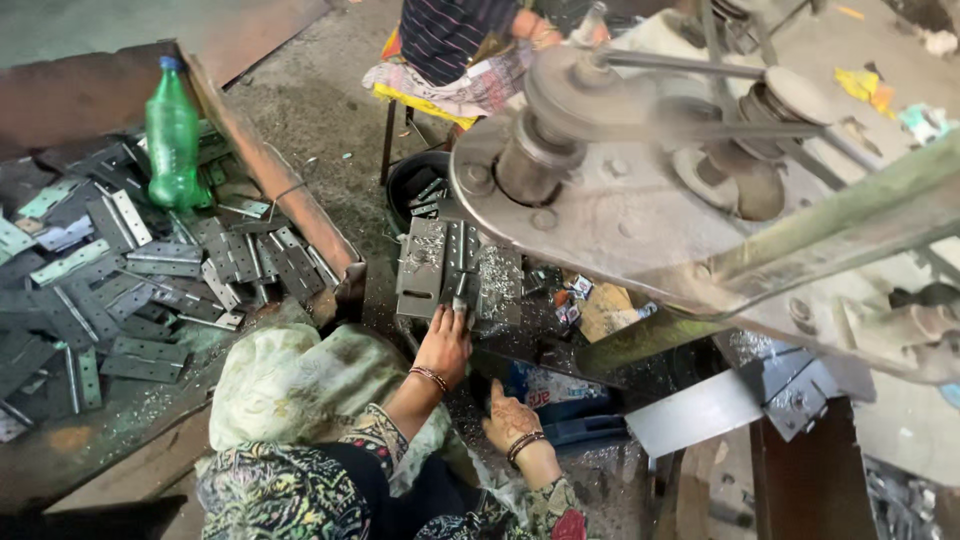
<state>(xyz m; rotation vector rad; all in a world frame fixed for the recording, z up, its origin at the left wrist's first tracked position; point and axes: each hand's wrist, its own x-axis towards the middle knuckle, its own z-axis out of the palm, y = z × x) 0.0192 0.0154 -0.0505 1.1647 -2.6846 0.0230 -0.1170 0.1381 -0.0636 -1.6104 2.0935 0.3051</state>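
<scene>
To the left of my left hand (443, 343) a flat-sided rusty metal tray (290, 195) holds a heap of grey steel hinge plates (150, 280), with a green plastic bottle (173, 140) standing on them. Just ahead of that hand lie upright grey metal plates (455, 265) on the machine bed. My right hand (510, 418) rests nearer me, below the big grey belt-driven press wheel (600, 190) to its right. Beyond it sits a person on a stool (455, 50).
</scene>
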